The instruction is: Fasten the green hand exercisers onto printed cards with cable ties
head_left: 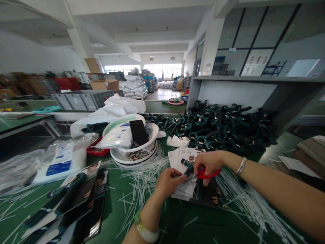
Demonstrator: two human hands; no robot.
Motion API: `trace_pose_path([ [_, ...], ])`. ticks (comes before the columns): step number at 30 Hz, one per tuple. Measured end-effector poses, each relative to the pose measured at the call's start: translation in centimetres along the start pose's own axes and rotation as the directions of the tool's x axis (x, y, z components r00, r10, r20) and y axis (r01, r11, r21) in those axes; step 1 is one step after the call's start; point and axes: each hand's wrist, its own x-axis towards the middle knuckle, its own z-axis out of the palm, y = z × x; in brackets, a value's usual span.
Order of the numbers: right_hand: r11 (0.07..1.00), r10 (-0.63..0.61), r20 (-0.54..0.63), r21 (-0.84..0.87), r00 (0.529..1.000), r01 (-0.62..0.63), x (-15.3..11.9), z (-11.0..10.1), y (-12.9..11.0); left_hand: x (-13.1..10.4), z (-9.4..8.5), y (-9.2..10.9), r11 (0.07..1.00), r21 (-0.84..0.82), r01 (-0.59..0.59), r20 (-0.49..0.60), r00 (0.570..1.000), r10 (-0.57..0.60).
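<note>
The right hand has its fingers closed around the red handles of a pair of scissors, the blades pointing toward the left hand. The left hand's thumb and fingers are drawn nearly together beside a dark green tool — whether they pinch the tool itself or something thin next to it, I cannot tell. The tool lies over a fanned stack of printed cards on the green table, directly in front of the person.

Loose white strips are scattered to the left of the cards, and a thicker bundle of strips lies to the right, below the forearm with the silver bracelet. Behind the cards is a crumpled white paper, then a large heap of dark green tools that runs into a grey open-fronted shelf. Left of the heap, a black phone rests on stacked white bowls (small metal parts show in the lower one). Nearer on the left, several tools on cards overlap — close by a clear plastic bag with a blue label.
</note>
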Motion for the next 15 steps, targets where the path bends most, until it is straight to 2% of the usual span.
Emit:
trace_pose_path([
  [3,0.998,-0.018,0.004,0.059,1.0,0.017,0.0,0.7,0.1,0.0,0.0,0.0,1.0,0.015,0.014,-0.007,1.0,-0.014],
  [6,0.977,-0.006,-0.002,0.212,1.0,0.006,-1.1,1.1,1.0,-0.4,-0.3,0.3,0.998,0.06,0.002,-0.01,1.0,-0.001],
  [8,0.944,0.033,-0.027,0.328,0.999,-0.022,-2.9,1.3,2.3,-0.8,-0.5,0.6,0.991,0.114,-0.068,-0.004,0.998,0.069],
  [10,0.911,0.128,-0.097,0.405,0.987,-0.078,-5.3,1.6,4.4,-1.2,-0.8,0.9,0.974,0.169,-0.15,0.004,0.988,0.152],
  [11,0.904,0.205,-0.162,0.41,0.965,-0.123,-6.4,1.9,5.7,-1.5,-0.9,1.0,0.965,0.19,-0.179,-0.005,0.983,0.184],
  [12,0.9,0.308,-0.246,0.389,0.919,-0.197,-7.5,2.5,7.1,-1.7,-1.1,1.0,0.959,0.203,-0.198,-0.028,0.978,0.208],
  [13,0.899,0.397,-0.331,0.327,0.856,-0.291,-8.5,3.2,8.6,-2.0,-1.5,1.0,0.956,0.206,-0.21,-0.064,0.972,0.227],
  [15,0.838,0.511,-0.525,0.128,0.68,-0.53,-9.9,5.0,11.4,-2.8,-2.9,0.7,0.954,0.189,-0.233,-0.168,0.95,0.265],
])
